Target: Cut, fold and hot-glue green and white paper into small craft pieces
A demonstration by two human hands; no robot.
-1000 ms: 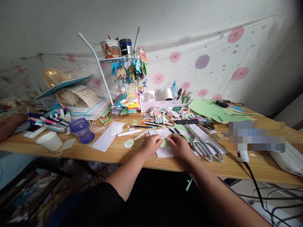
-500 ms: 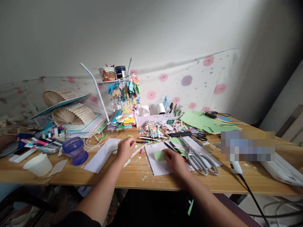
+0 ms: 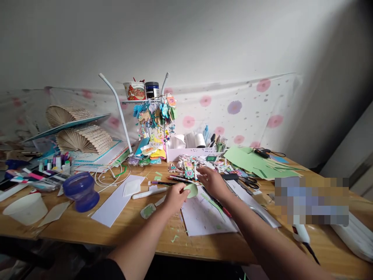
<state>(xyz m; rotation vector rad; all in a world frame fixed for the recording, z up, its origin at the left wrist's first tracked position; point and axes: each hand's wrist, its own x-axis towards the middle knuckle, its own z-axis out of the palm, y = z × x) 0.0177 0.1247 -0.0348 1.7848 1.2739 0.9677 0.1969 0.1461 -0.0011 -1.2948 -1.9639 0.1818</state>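
Observation:
A small green paper piece [image 3: 191,191] with a rounded edge is pinched between the thumb and fingers of my left hand [image 3: 175,198], over the white sheet [image 3: 201,221]. Beyond it, my right hand [image 3: 214,182] reaches over the pens [image 3: 180,179], its fingers apart near an upright white pen [image 3: 195,171]; I see nothing held in it. To the left of my left hand lie a white marker [image 3: 150,193] and a small pale cutout with a green middle [image 3: 148,211]. My right forearm hides most of the large scissors [image 3: 260,216].
Behind the hands are a heap of paper cutouts [image 3: 189,163] and a white box [image 3: 186,154]. A blue plastic jar [image 3: 81,192] and white cup [image 3: 25,208] stand left. Green paper sheets [image 3: 247,161] lie back right, with a corded white-handled tool [image 3: 301,233] nearer.
The green paper piece has gone from under my right hand into my left hand. My right hand has moved away towards the pens. The view has shifted, and the scissors are now mostly covered.

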